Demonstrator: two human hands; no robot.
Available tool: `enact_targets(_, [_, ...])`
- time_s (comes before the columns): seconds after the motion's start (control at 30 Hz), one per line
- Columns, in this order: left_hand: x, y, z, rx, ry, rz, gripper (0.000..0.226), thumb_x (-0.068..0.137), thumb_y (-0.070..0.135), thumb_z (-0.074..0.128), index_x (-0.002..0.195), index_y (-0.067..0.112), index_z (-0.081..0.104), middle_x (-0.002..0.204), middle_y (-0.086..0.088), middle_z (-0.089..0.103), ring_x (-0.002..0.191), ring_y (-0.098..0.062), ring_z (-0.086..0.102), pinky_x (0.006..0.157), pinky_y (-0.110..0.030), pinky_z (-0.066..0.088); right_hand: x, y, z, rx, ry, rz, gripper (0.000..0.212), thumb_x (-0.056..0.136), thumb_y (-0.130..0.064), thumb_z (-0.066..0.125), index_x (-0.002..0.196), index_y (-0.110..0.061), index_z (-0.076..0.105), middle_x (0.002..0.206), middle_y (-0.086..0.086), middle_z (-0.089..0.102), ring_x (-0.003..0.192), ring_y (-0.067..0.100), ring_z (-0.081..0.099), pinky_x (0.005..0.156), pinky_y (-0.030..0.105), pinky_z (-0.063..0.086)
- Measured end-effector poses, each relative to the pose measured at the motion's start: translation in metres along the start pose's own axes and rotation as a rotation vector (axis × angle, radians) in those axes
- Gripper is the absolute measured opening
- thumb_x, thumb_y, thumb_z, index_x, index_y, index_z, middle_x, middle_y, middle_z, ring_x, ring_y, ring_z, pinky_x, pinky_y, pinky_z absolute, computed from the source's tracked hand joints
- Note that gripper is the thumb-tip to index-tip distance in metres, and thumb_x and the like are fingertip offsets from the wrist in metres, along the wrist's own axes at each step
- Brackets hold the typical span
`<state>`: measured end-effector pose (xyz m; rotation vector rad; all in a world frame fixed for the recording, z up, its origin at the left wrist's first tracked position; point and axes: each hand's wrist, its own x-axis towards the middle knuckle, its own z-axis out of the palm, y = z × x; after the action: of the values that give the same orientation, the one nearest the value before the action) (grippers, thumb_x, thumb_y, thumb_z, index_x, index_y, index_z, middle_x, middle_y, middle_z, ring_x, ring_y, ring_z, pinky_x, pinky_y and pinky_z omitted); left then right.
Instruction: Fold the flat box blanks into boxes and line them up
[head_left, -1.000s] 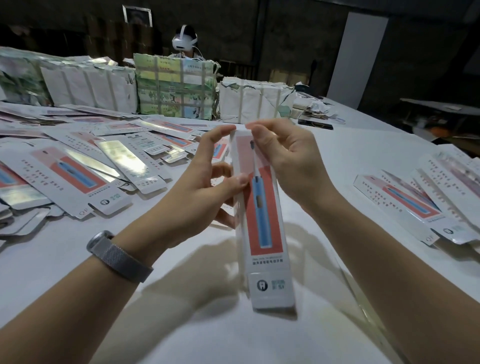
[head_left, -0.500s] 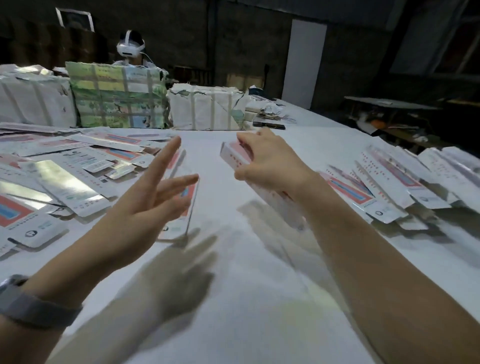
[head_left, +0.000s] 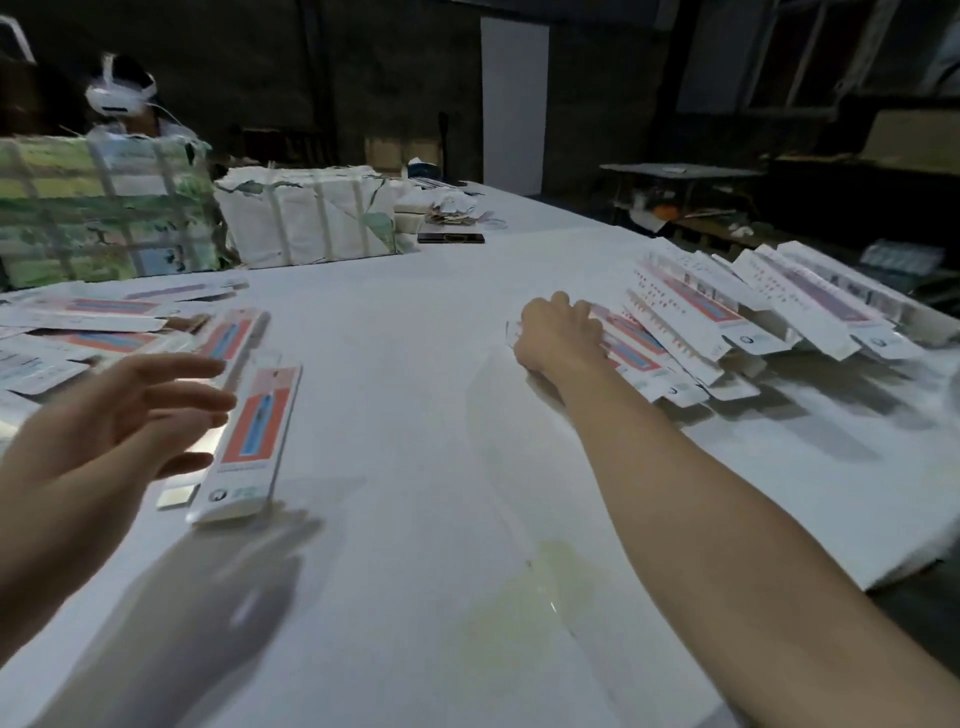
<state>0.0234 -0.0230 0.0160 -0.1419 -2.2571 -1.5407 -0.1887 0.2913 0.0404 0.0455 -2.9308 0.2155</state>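
Note:
My right hand reaches to the right and grips a folded white box with a red panel, laid against the left end of a leaning row of folded boxes; its fingers are hidden behind the back of the hand. With fingers spread and holding nothing, my left hand hovers at the left, just beside a flat box blank that lies on the white table. More flat blanks are scattered behind it.
Two wrapped bundles stand at the back left, with a dark phone beside them. A person wearing a headset sits behind the bundles. The table's right edge falls off near the row of boxes.
My left hand let go of the folded box and drew back to the left. My right hand carried the box right and set it against the row. The view swung right.

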Motion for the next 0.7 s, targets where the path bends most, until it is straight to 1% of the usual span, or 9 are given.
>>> enact_targets(0.1, [-0.003,0.007,0.009,0.089,0.063,0.016,0.04,0.073,0.051,0.063,0.112,0.043,0.069,0.107,0.009,0.074,0.1,-0.005,0.069,0.075,-0.028,0.062,-0.002,-0.008,-0.004,0.036,0.034,-0.031,0.04,0.091,-0.017,0.053,0.131,-0.018,0.053,0.135,0.011,0.042,0.124,0.034,0.039,0.098,0.043,0.036])
enact_targets(0.2, [-0.011,0.014,0.02,0.421,0.114,-0.027,0.043,0.078,0.057,0.054,0.117,0.044,0.063,0.113,0.017,0.071,0.11,-0.014,0.065,0.087,-0.038,0.052,-0.008,-0.032,-0.009,0.121,0.064,-0.139,0.045,0.091,-0.025,0.057,0.136,-0.022,0.052,0.135,0.008,0.043,0.124,0.032,0.039,0.091,0.04,0.038])
enact_targets(0.3, [-0.015,0.014,0.03,0.844,-0.002,-0.275,0.084,0.079,0.083,0.028,0.152,0.041,0.033,0.148,-0.006,0.053,0.141,-0.035,0.039,0.111,-0.056,0.033,-0.027,-0.07,-0.014,0.224,0.124,-0.318,0.043,0.092,-0.032,0.055,0.134,-0.027,0.054,0.133,0.004,0.048,0.123,0.028,0.042,0.08,0.036,0.035])
enact_targets(0.37, [-0.015,0.011,0.04,1.045,-0.183,-0.471,0.105,0.066,0.1,0.001,0.156,0.047,0.006,0.165,-0.006,0.026,0.153,-0.038,0.012,0.12,-0.064,0.011,-0.046,-0.093,-0.016,0.254,0.165,-0.439,0.038,0.092,-0.033,0.054,0.129,-0.027,0.058,0.128,0.002,0.052,0.121,0.026,0.044,0.078,0.034,0.034])
enact_targets(0.43, [-0.015,0.008,0.047,1.166,-0.253,-0.496,0.112,0.058,0.103,-0.006,0.155,0.046,0.009,0.166,-0.006,0.023,0.154,-0.04,0.006,0.118,-0.067,0.004,-0.065,-0.11,-0.015,0.271,0.175,-0.55,0.035,0.092,-0.034,0.053,0.125,-0.027,0.06,0.124,0.0,0.054,0.119,0.024,0.046,0.079,0.034,0.036])
enact_targets(0.5, [-0.014,0.01,0.051,1.225,-0.231,-0.452,0.098,0.069,0.099,0.008,0.147,0.043,0.03,0.156,-0.006,0.041,0.15,-0.038,0.021,0.117,-0.063,0.017,-0.081,-0.121,-0.014,0.288,0.161,-0.642,0.032,0.093,-0.035,0.053,0.122,-0.027,0.063,0.12,-0.001,0.056,0.115,0.022,0.049,0.08,0.034,0.039])
enact_targets(0.57, [-0.013,0.013,0.053,1.23,-0.142,-0.369,0.069,0.083,0.086,0.028,0.13,0.039,0.047,0.127,-0.001,0.061,0.125,-0.029,0.048,0.096,-0.047,0.044,-0.093,-0.128,-0.014,0.308,0.167,-0.709,0.03,0.093,-0.036,0.054,0.119,-0.027,0.065,0.11,-0.004,0.057,0.109,0.02,0.051,0.078,0.031,0.038])
enact_targets(0.63, [-0.015,0.019,0.058,1.228,-0.058,-0.308,0.044,0.088,0.069,0.041,0.11,0.034,0.053,0.091,0.004,0.059,0.09,-0.022,0.052,0.062,-0.033,0.036,-0.102,-0.134,-0.014,0.34,0.172,-0.743,0.027,0.093,-0.035,0.055,0.115,-0.026,0.067,0.097,-0.007,0.049,0.103,0.018,0.051,0.075,0.03,0.037])
enact_targets(0.7, [-0.018,0.028,0.064,1.28,-0.041,-0.269,0.034,0.091,0.061,0.043,0.098,0.029,0.05,0.072,0.006,0.043,0.072,-0.02,0.044,0.051,-0.032,0.022,-0.107,-0.137,-0.013,0.356,0.169,-0.77,0.026,0.092,-0.034,0.055,0.113,-0.026,0.068,0.092,-0.01,0.044,0.098,0.017,0.051,0.074,0.03,0.038])
